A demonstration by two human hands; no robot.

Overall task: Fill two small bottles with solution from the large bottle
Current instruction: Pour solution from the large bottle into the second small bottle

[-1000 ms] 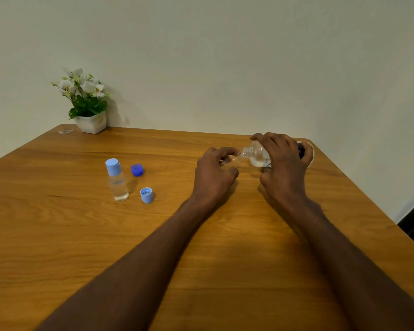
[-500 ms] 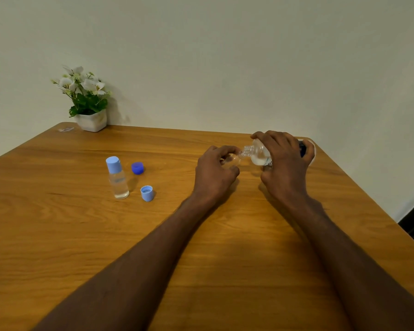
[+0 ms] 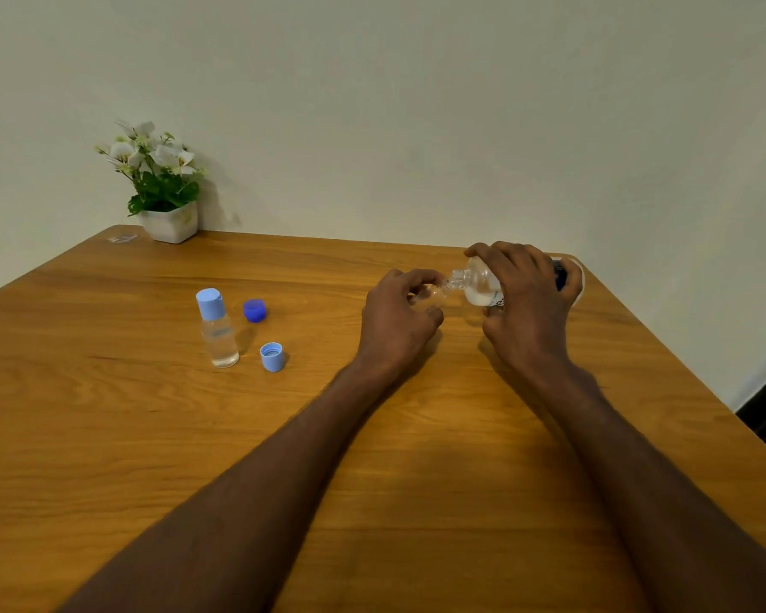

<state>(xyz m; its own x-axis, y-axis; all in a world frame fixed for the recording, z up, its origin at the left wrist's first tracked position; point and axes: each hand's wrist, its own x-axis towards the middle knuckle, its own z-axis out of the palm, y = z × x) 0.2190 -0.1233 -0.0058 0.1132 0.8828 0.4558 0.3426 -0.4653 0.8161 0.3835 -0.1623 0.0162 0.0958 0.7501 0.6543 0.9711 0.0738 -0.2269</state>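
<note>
Overhead, a pale wall [image 3: 416, 104] backs the wooden tabletop [image 3: 151, 435], with a potted plant [image 3: 160, 188] in its far left corner. Right hand [image 3: 527, 303] grips the large bottle [image 3: 478, 285] tipped sideways, neck at the small bottle [image 3: 430, 296] pinched in the left hand's [image 3: 394, 325] curled fingers. Leftward stand a capped small bottle [image 3: 217, 329] and two loose caps [image 3: 271, 357].

large bottle [image 3: 483, 285] a touch higher, neck tipped more steeply toward the small bottle [image 3: 430, 297]

A home room, going by the wooden table [image 3: 107, 435], potted flowers [image 3: 160, 183], plain wall [image 3: 416, 104]
</note>
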